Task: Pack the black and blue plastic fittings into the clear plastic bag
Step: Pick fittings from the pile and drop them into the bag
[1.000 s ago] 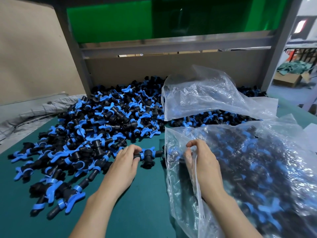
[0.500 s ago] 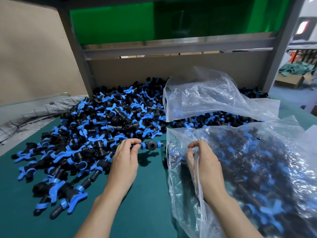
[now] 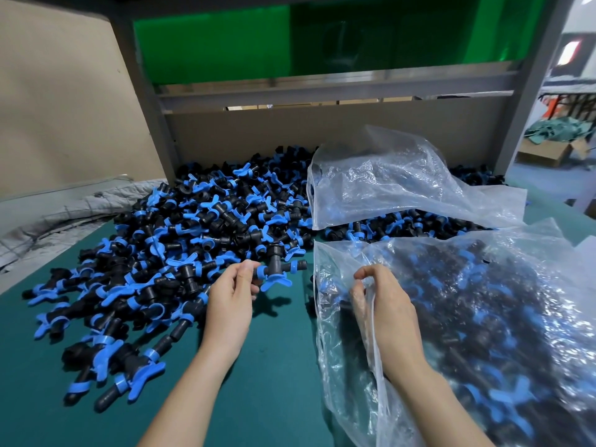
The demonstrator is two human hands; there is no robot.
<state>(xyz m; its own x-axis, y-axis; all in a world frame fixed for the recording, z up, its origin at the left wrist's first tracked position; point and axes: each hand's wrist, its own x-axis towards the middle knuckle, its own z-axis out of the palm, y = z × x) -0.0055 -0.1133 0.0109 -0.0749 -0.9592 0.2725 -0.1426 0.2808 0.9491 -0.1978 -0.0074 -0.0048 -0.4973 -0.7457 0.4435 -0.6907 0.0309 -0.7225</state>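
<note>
Green matting covers the table (image 3: pixel 277 382), which is backed by a brown cardboard panel (image 3: pixel 322 137) set in a grey metal frame (image 3: pixel 322 91) with a bright green sheet (image 3: pixel 209 43) above. A grey quilted cloth (image 3: pixel 64 217) lies at the table's left edge, and an open cardboard box (image 3: pixel 548 153) sits on the floor far right. A big heap of fittings (image 3: pixel 180 246) spreads over the left half of the table. A second, crumpled bag (image 3: pixel 396 185) rests on the heap behind.

The left hand (image 3: pixel 230 304) pinches one fitting (image 3: pixel 277 269) at its left end, lifted just clear of the mat near the bag's mouth. The right hand (image 3: pixel 383 304) grips the near edge of the clear bag (image 3: pixel 483 317), fingers curled tight on the plastic; the bag is already well filled.

Compared with half a second ago, the held fitting has turned, so its blue wing now hangs downward and its black stub points up; the right hand has kept its hold.
</note>
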